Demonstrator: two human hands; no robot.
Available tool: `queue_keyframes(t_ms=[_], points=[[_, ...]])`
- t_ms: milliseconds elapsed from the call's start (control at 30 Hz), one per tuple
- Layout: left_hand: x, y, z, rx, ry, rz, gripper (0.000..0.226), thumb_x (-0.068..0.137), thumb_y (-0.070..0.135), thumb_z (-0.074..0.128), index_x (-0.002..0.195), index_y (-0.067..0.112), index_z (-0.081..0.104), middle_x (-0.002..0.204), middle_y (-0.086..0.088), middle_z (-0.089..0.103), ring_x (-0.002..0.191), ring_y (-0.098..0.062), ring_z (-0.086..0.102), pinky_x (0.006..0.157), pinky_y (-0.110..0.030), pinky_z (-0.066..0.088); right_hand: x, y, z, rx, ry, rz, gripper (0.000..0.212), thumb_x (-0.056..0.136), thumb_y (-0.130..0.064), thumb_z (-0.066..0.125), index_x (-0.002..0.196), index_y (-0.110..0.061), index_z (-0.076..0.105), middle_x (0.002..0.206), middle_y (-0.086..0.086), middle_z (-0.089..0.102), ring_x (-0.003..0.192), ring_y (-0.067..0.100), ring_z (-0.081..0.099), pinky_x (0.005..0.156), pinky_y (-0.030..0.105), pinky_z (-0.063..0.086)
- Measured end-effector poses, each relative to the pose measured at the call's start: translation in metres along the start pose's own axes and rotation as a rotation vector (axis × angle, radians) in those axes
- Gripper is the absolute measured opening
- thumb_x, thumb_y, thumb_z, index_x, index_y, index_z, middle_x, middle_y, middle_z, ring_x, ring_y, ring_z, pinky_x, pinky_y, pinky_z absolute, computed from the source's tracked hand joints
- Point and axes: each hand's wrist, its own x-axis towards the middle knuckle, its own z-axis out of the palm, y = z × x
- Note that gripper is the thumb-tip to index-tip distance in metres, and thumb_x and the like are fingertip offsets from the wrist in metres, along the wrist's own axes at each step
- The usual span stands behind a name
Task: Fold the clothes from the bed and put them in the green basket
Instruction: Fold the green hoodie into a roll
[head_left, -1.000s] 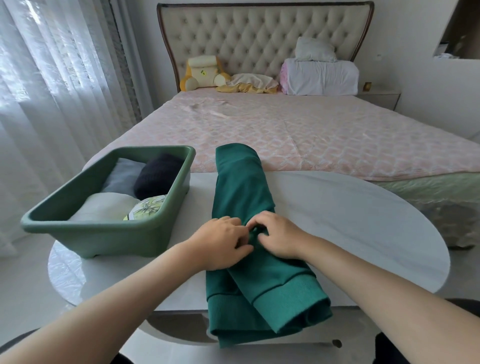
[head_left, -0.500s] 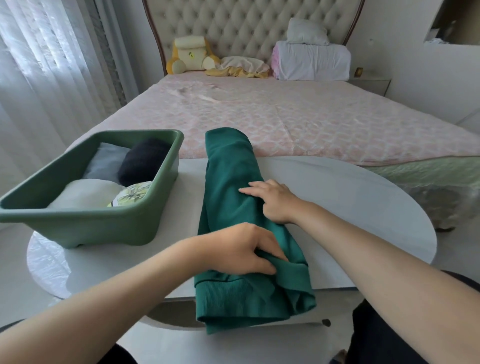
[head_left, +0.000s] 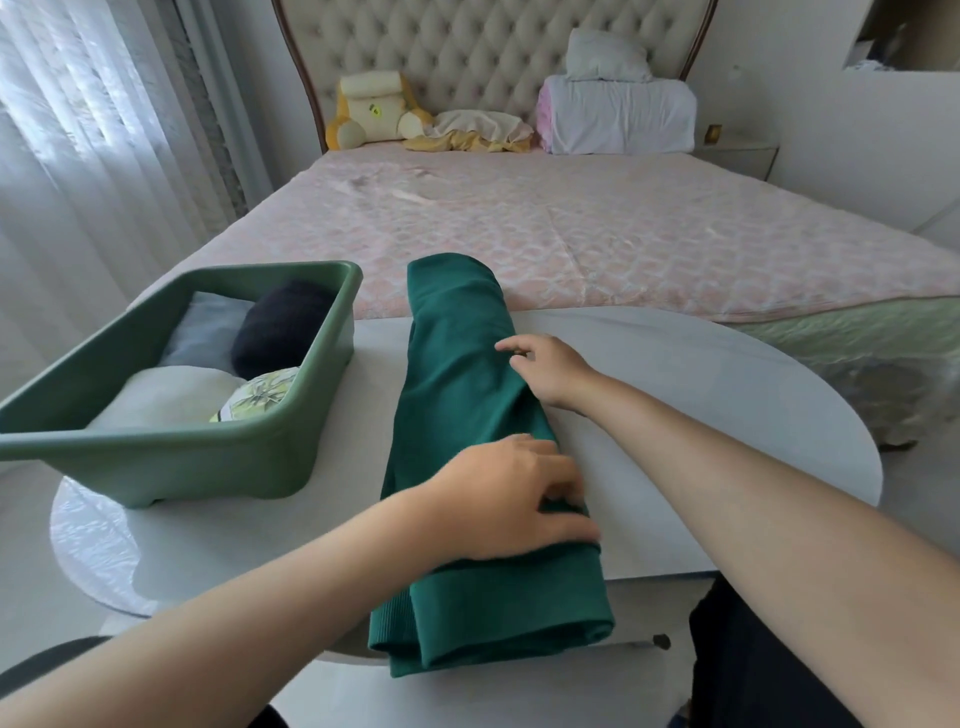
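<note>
A dark green garment (head_left: 457, 374) lies folded into a long strip on the white oval table (head_left: 717, 415), its ribbed hem hanging over the near edge. My left hand (head_left: 509, 499) lies on its lower part and pinches a fold at the right edge between thumb and fingers. Higher up, my right hand (head_left: 550, 369) touches the strip's right edge with loosely bent fingers. The green basket (head_left: 208, 457) stands on the table to the left, holding folded grey, dark, white and patterned clothes.
The bed (head_left: 571, 234) with a pink cover stretches behind the table. A plush toy (head_left: 369, 109), crumpled cloth (head_left: 472, 132) and pillows (head_left: 618, 114) sit by the headboard. Curtains hang on the left.
My hands moved apart from the garment's middle: the left slid down and to the right edge, the right moved up along that edge. The loose flap near the hem is now folded in.
</note>
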Motion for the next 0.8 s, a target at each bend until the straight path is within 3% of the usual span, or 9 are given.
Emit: queue_keyframes(t_ms=[67, 133, 233, 333, 467, 567, 667, 733, 800], points=[[0.006, 0.0, 0.016, 0.079, -0.08, 0.103, 0.042, 0.087, 0.068, 0.054, 0.116, 0.04, 0.068, 0.121, 0.011, 0.057, 0.114, -0.013, 0.046, 0.1, -0.033, 0.039, 0.003, 0.001, 0.001, -0.015, 0.003, 0.009, 0.041, 0.101, -0.02, 0.05, 0.141, -0.027, 0.056, 0.15, -0.001, 0.05, 0.136, 0.018, 0.047, 0.105, 0.023, 0.035], [0.011, -0.004, 0.025, 0.049, -0.125, 0.188, 0.035, 0.094, 0.055, 0.055, 0.117, 0.035, 0.072, 0.132, 0.005, 0.059, 0.127, -0.017, 0.045, 0.111, -0.037, 0.028, 0.005, 0.001, 0.004, -0.015, -0.068, -0.005, 0.046, 0.102, -0.024, 0.051, 0.148, -0.028, 0.049, 0.157, 0.001, 0.042, 0.143, 0.019, 0.04, 0.111, 0.024, 0.031], [0.016, -0.004, 0.034, -0.15, -0.18, 0.202, 0.035, 0.096, 0.041, 0.051, 0.107, 0.02, 0.077, 0.117, 0.002, 0.07, 0.116, -0.023, 0.06, 0.104, -0.041, 0.042, 0.004, 0.001, 0.008, -0.108, -0.208, 0.006, 0.053, 0.104, -0.037, 0.048, 0.156, -0.036, 0.032, 0.167, 0.006, 0.015, 0.153, 0.021, 0.021, 0.12, 0.029, 0.016], [0.013, 0.01, 0.045, -0.207, -0.082, 0.269, 0.036, 0.097, 0.039, 0.049, 0.101, 0.016, 0.075, 0.104, 0.001, 0.074, 0.098, -0.024, 0.067, 0.092, -0.043, 0.05, 0.007, 0.005, 0.011, -0.201, -0.29, 0.032, 0.058, 0.106, -0.045, 0.04, 0.158, -0.043, 0.015, 0.169, 0.003, -0.003, 0.155, 0.021, 0.01, 0.124, 0.033, 0.01], [0.009, 0.015, 0.055, -0.298, -0.128, 0.332, 0.032, 0.099, 0.031, 0.052, 0.102, 0.01, 0.076, 0.107, -0.003, 0.075, 0.109, -0.022, 0.066, 0.113, -0.04, 0.035, 0.013, 0.01, 0.013, -0.325, -0.326, 0.036, 0.06, 0.105, -0.053, 0.032, 0.156, -0.05, 0.0, 0.168, -0.001, -0.011, 0.155, 0.023, 0.008, 0.124, 0.049, 0.012], [0.01, 0.013, 0.038, -0.481, -0.242, 0.215, 0.025, 0.099, 0.032, 0.057, 0.105, 0.017, 0.077, 0.112, 0.006, 0.074, 0.113, -0.009, 0.064, 0.115, -0.035, 0.035, 0.013, 0.01, 0.014, -0.412, -0.305, 0.029, 0.061, 0.104, -0.057, 0.031, 0.154, -0.054, -0.003, 0.168, -0.002, -0.01, 0.155, 0.026, 0.011, 0.122, 0.054, 0.015], [0.011, 0.001, 0.015, -0.621, -0.028, 0.038, 0.024, 0.097, 0.027, 0.056, 0.089, 0.021, 0.077, 0.094, 0.01, 0.075, 0.092, -0.006, 0.067, 0.094, -0.031, 0.05, 0.01, 0.004, 0.017, -0.532, -0.218, -0.004, 0.063, 0.104, -0.055, 0.033, 0.158, -0.046, 0.002, 0.169, 0.005, -0.004, 0.155, 0.028, 0.009, 0.122, 0.052, 0.014], [0.01, -0.021, 0.005, -0.399, 0.274, 0.014, 0.025, 0.094, 0.025, 0.054, 0.077, 0.017, 0.07, 0.077, 0.008, 0.07, 0.074, -0.011, 0.061, 0.075, -0.033, 0.052, 0.007, 0.0, 0.019, -0.588, -0.119, -0.074, 0.065, 0.103, -0.053, 0.035, 0.16, -0.037, 0.008, 0.169, 0.008, -0.004, 0.155, 0.027, 0.005, 0.122, 0.051, 0.013], [0.007, -0.051, 0.004, -0.001, 0.446, 0.067, 0.02, 0.093, 0.031, 0.054, 0.08, 0.016, 0.061, 0.08, 0.008, 0.063, 0.075, -0.011, 0.052, 0.072, -0.035, 0.048, 0.002, -0.002, 0.02, -0.607, -0.061, -0.194, 0.066, 0.103, -0.051, 0.035, 0.16, -0.032, 0.009, 0.169, 0.005, -0.007, 0.155, 0.023, 0.0, 0.123, 0.05, 0.009]])
